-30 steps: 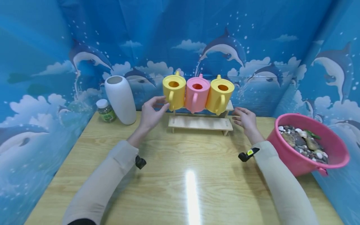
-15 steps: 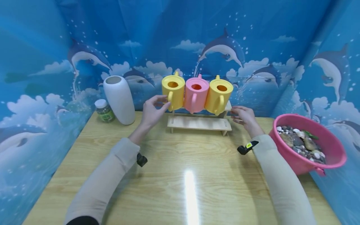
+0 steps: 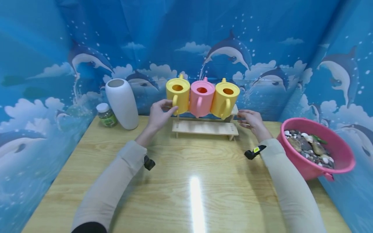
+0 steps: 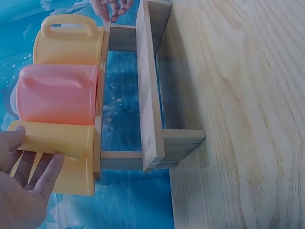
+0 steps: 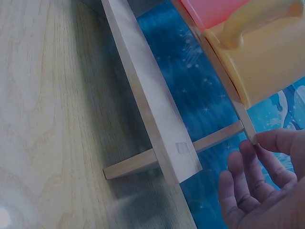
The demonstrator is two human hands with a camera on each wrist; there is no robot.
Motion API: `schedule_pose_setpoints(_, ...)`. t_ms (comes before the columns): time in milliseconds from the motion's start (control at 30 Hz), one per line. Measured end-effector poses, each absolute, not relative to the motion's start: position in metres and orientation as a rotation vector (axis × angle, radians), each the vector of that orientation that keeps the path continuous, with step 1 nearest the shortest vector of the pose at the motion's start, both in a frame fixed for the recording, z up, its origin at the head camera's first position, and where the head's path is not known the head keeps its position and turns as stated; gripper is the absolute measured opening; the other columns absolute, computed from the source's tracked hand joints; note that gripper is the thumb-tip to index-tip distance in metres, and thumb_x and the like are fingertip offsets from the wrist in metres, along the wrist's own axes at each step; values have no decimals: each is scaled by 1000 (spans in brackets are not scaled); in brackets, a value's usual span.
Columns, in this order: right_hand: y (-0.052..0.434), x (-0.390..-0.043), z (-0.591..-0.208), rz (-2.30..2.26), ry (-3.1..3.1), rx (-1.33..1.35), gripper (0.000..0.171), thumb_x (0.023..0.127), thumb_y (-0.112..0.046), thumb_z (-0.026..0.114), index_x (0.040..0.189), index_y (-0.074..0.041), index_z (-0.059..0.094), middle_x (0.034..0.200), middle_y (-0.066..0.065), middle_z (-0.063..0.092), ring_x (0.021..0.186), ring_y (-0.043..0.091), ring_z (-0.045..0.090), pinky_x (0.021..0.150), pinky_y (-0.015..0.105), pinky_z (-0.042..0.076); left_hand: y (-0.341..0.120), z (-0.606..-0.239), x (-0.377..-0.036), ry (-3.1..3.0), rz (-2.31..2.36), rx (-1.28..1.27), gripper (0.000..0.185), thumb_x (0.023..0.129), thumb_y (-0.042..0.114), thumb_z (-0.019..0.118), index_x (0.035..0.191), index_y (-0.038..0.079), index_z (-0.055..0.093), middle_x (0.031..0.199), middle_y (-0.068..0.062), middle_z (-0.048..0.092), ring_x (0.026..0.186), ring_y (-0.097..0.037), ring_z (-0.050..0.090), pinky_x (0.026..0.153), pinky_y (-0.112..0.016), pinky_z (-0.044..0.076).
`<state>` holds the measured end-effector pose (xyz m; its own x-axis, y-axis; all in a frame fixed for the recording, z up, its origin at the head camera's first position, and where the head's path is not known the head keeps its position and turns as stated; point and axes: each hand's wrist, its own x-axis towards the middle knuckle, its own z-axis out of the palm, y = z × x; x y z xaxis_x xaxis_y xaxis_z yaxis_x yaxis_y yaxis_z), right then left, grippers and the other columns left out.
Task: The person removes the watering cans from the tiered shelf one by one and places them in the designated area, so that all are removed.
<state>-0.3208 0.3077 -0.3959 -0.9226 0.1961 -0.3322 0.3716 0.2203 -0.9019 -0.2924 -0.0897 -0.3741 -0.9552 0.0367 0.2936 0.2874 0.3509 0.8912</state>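
Three small watering cans stand in a row on the upper board of a two-step wooden shelf: a left yellow one, a pink one and a right yellow one. Their handles face me. My left hand holds the left yellow can, thumb at its handle and fingers along its outer side. At the upper board's right end, my right hand pinches the wood between thumb and forefinger; the right wrist view shows this hand with its other fingers loosely bent below.
A white vase and a lidded jar stand left of the shelf. On the right, a pink bucket holds stones. The wooden table meets a dolphin-printed blue backdrop behind and at both sides.
My left thumb has slid right, onto the left yellow can's handle. The right fingers have closed in on the shelf's end. Cans and shelf keep their places; the head view has shifted slightly.
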Motion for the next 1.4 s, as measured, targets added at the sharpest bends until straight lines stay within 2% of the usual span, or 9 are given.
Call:
schedule_pose_setpoints(167,308,-320,-395,-1801,2323,536,54,107,-31,61,158,-15,49,115,-7,65,100,10,72,89,23,63,-94,-372,-290,-2396,-1654,-300,32,98,18,76,124,2,70,124,-18,73,113,-35,69,100,-50,60)
schedule_pose_setpoints(300,308,-320,-396,-1808,2319,534,54,107,-32,61,157,-15,49,111,-9,66,102,11,73,91,24,63,-103,-372,-282,-2381,-1631,-296,31,98,15,75,123,-1,67,124,-20,71,113,-36,68,102,-49,59)
schedule_pose_setpoints(533,307,-320,-398,-1799,2324,550,54,107,-34,61,157,-16,50,106,-12,66,99,10,72,92,24,63,-134,-373,-255,-2381,-1630,-255,31,98,11,74,125,-1,65,126,-20,70,111,-33,70,85,-18,62)
schedule_pose_setpoints(633,308,-320,-398,-1812,2320,545,54,107,-33,61,157,-16,50,107,-11,65,98,9,72,90,24,63,-152,-376,-238,-2391,-1643,-237,31,99,11,73,126,-2,64,127,-20,68,109,-25,69,82,-11,59)
schedule_pose_setpoints(833,310,-321,-399,-1837,2306,539,52,108,-32,60,156,-14,50,107,-10,66,96,9,73,90,24,63,-186,-384,-201,-2434,-1555,-124,32,100,16,72,127,1,65,127,-17,70,100,3,64,84,-9,58)
schedule_pose_setpoints(967,308,-321,-399,-1826,2309,549,52,108,-33,59,156,-15,50,106,-11,65,96,9,73,96,27,63,-212,-390,-176,-2465,-1482,-50,33,100,18,73,128,2,66,113,6,73,96,11,63,89,-14,59)
schedule_pose_setpoints(1100,308,-320,-400,-1836,2302,556,52,108,-32,60,156,-14,51,103,-12,66,94,8,73,91,24,63,-240,-398,-152,-2475,-1480,4,34,101,17,73,129,-1,65,101,30,65,95,15,62,88,-13,59)
schedule_pose_setpoints(1267,307,-320,-399,-1840,2306,555,51,108,-31,60,155,-14,51,102,-12,67,92,7,73,87,22,63,-272,-412,-128,-2437,-1467,11,30,100,9,71,126,-6,64,100,32,64,95,16,64,78,-6,57)
schedule_pose_setpoints(1400,308,-320,-398,-1843,2307,544,51,108,-31,59,155,-13,51,100,-13,67,81,2,71,89,24,64,-292,-422,-114,-2354,-1515,-13,21,97,-3,71,117,0,70,99,28,69,94,14,67,77,-6,57)
